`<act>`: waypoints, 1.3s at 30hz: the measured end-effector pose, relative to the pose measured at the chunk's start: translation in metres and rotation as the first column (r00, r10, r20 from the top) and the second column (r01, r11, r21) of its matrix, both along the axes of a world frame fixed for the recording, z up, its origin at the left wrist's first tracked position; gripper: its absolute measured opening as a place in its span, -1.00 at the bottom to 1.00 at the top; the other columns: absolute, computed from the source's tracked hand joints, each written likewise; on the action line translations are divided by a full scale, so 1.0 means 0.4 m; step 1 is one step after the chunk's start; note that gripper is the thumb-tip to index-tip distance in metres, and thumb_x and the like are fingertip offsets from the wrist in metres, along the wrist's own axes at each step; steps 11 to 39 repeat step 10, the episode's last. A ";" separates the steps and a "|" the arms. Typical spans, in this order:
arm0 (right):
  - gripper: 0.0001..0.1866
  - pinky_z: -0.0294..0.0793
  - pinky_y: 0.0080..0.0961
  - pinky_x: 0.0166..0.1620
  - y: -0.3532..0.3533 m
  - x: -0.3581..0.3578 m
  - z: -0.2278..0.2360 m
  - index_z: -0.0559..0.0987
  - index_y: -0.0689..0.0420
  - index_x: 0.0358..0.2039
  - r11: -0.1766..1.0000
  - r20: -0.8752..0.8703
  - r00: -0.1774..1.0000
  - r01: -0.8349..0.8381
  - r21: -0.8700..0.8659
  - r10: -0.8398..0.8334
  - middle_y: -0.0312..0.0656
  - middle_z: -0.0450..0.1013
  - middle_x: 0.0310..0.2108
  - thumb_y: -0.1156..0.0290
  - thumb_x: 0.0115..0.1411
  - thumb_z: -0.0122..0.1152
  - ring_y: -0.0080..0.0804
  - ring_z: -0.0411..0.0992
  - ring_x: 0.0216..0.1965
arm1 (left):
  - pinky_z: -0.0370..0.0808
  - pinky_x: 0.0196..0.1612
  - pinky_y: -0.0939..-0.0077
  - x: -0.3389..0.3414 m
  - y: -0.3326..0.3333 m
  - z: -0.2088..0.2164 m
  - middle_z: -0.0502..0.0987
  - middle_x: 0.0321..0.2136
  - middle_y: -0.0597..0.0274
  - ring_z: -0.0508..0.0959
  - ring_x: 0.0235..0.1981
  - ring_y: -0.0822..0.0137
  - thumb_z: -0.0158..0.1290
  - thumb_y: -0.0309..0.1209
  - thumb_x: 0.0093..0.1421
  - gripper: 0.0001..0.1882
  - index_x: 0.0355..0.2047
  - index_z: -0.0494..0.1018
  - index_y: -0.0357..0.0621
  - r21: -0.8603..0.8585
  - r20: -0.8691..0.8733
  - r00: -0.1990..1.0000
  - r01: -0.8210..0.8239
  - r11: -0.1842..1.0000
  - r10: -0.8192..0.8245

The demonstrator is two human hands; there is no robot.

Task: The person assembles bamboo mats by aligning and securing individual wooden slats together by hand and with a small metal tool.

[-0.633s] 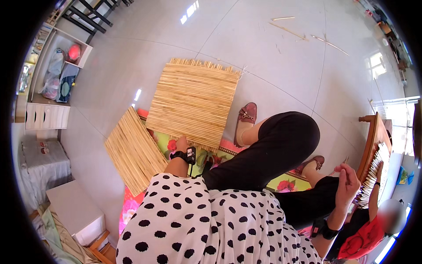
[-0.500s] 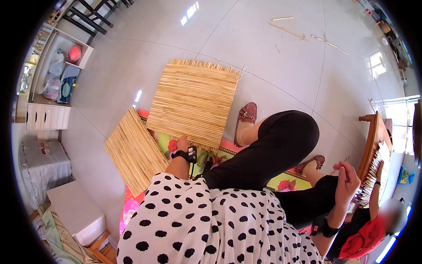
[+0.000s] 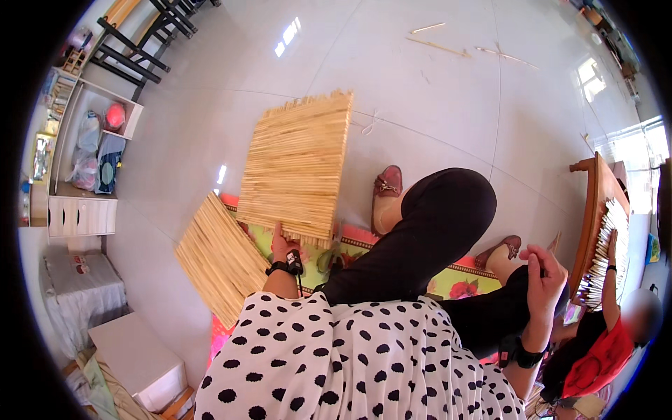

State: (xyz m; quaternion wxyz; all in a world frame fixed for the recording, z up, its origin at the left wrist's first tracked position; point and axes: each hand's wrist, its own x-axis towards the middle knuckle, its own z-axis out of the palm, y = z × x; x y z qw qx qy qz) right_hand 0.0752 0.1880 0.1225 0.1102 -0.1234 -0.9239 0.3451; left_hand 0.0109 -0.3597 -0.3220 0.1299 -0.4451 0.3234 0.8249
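My left hand (image 3: 281, 245) grips the near edge of a straw-coloured mat (image 3: 294, 164) of thin sticks lying side by side. The mat's right side looks tilted up off the floor, and its far edge is blurred by motion. Left of it, a second stick mat (image 3: 227, 255) lies aslant, partly over a flowered cloth (image 3: 458, 285). Above my right leg my right hand (image 3: 546, 280) is raised, its fingers loosely bent and nothing visible in them. Both wrists wear dark bands.
Loose sticks (image 3: 437, 47) and a bit of white string (image 3: 369, 126) lie on the tiled floor. At the right, another person (image 3: 595, 350) in red reaches over sticks on a wooden bench (image 3: 586, 224). Shelves (image 3: 84, 217) and a white box (image 3: 136, 357) stand at the left.
The larger mat has tilted, its right edge rising and shifting left, away from the white string. My left hand has moved slightly left along its near edge. My right hand stays raised.
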 end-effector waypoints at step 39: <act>-0.89 0.42 -0.60 -0.28 0.019 0.023 -0.031 0.53 0.28 -0.35 0.999 -0.059 0.998 -0.003 -0.037 0.001 -0.17 0.53 -0.49 0.55 0.14 0.05 -0.43 0.51 -0.41 | 0.37 0.01 0.31 -0.141 0.020 0.222 0.50 -0.15 0.17 0.45 -0.10 0.22 0.07 -0.18 0.11 -0.61 -0.09 0.41 -0.09 -0.222 -0.222 0.974 -0.088 0.971 0.037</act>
